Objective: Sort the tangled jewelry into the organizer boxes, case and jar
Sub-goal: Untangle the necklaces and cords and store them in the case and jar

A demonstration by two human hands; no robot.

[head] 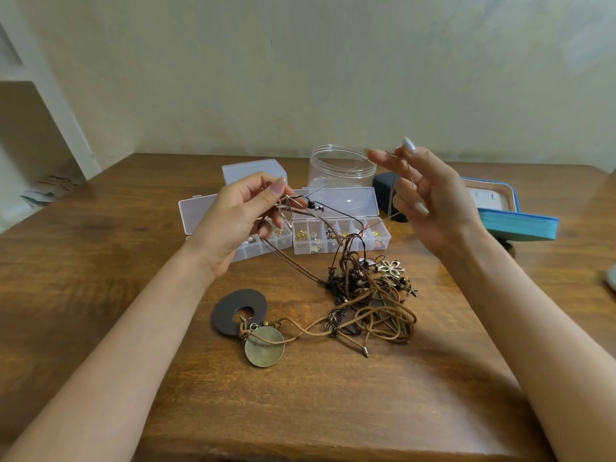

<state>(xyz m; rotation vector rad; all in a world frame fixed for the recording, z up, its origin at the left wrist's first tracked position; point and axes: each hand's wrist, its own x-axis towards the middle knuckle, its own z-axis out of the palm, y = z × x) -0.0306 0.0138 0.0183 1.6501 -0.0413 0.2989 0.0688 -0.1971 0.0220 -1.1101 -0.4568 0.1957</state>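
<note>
Pinching dark cords (pixel 311 205) between curled thumb and fingertips, the left hand (pixel 246 215) is hovering in front of the jar (pixel 341 165), slightly to its left. The right hand (pixel 430 195), just right of the jar, is nipping a thin cord (pixel 336 179) between thumb and forefinger, its other fingers loosely bent. The tangle (pixel 366 295) is lying on the wooden table (pixel 133 261) in front of the jar, nearer than the open boxes (pixel 340 251). A blue case (pixel 520 225) is sitting right of the jar, and a pale wall (pixel 300 78) is standing behind it.

The left hand (pixel 233 221) hides part of an organizer box (pixel 256 252), and its charms (pixel 279 232), perhaps earrings, blur together
</note>
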